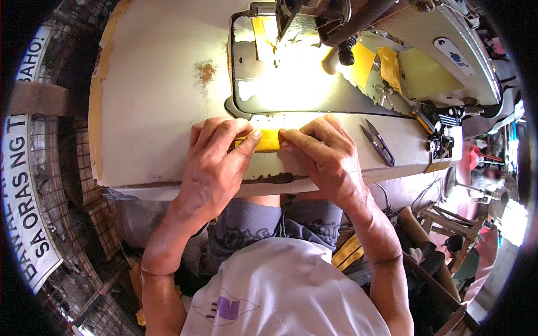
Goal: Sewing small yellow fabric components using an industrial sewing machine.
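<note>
A small yellow piece of fabric lies on the white sewing table, near its front edge. My left hand pinches its left end, with the thumb pressed along the top. At the right end, the fingertips of my right hand are closed on the fabric. Just beyond the cloth is the sewing machine, its needle area lit so brightly that detail is lost. Thread snips rest on the table to the right of my right hand, touching neither hand.
More yellow pieces lie on the machine bed under the arm. Small tools and metal parts crowd the table's right end. A wire-mesh wall with a banner stands at left. Yellow material sits below, beside my leg.
</note>
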`<state>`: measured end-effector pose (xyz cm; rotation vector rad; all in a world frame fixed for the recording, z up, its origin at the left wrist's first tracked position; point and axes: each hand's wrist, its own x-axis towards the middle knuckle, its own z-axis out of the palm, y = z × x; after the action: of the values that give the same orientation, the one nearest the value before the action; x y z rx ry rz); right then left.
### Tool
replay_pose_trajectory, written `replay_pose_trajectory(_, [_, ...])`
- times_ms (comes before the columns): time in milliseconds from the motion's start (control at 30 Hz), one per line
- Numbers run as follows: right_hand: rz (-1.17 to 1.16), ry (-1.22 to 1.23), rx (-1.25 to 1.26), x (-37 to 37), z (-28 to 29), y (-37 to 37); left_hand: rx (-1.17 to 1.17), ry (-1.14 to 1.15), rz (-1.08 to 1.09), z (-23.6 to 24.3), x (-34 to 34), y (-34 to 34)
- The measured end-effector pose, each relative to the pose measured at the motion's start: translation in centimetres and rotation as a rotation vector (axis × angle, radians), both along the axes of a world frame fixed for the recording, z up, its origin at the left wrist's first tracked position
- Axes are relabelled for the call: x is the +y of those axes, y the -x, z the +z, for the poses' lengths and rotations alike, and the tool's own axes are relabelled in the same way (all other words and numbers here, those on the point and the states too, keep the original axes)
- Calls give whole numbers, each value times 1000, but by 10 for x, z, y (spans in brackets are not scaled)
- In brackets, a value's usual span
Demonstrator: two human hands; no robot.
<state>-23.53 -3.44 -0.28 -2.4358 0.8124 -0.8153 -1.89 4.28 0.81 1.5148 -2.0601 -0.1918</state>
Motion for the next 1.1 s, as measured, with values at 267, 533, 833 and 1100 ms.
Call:
replay_pose_trajectory(267, [13, -34, 68, -1, 8, 0, -346, 22, -75, 14, 9, 11])
replay_pose_trajectory(533, [16, -71, 70, -1, 8, -1, -304, 50, -195, -3, 7, 13])
replay_pose_trajectory(833, [32, -64, 52, -5, 10, 0, -287, -7, -180, -5, 12, 14])
replay_pose_trajectory(1100, [-75, 273, 63, 45, -18, 30, -260, -20, -173, -8, 14, 15])
